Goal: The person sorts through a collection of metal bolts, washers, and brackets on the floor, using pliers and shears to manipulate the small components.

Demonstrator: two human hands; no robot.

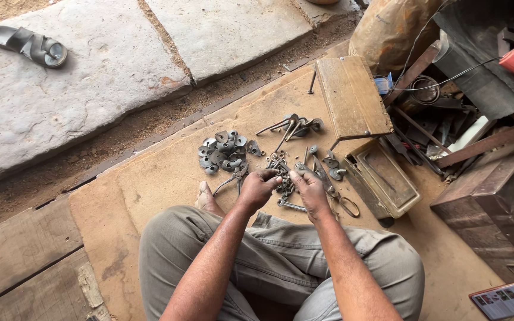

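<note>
1. Seated cross-legged on a dusty tan board (150,178), grey trousers creased over both knees.
2. Left hand (258,187) curled, fingers (268,176) pinched together on a small dark metal part (281,172); exact shape too small to tell.
3. Right hand (310,189) just at 3 o'clock of the left, fingers bent and closed on the same small part, fingertips of both hands nearly touching.
4. Directly beneath the hands, a scatter of nuts and bolts (285,187), rusty and dull, with a grey wrench (291,206) at 6 o'clock of it.
5. At 10 o'clock of the hands, a heap of round, flat washers (224,151), grey and worn.
6. At 12 o'clock, long-stemmed valves (290,126) with flared heads, lying fanned out.
7. At 9 o'clock, touching the scatter, pliers (233,178) with thin metal handles spread.
8. At 2 o'clock, an open wooden box (382,178), rectangular, its scuffed lid (352,98) raised.
9. Far at 10 o'clock, a dark sandal (30,46) on rough stone slabs (90,77).
</note>
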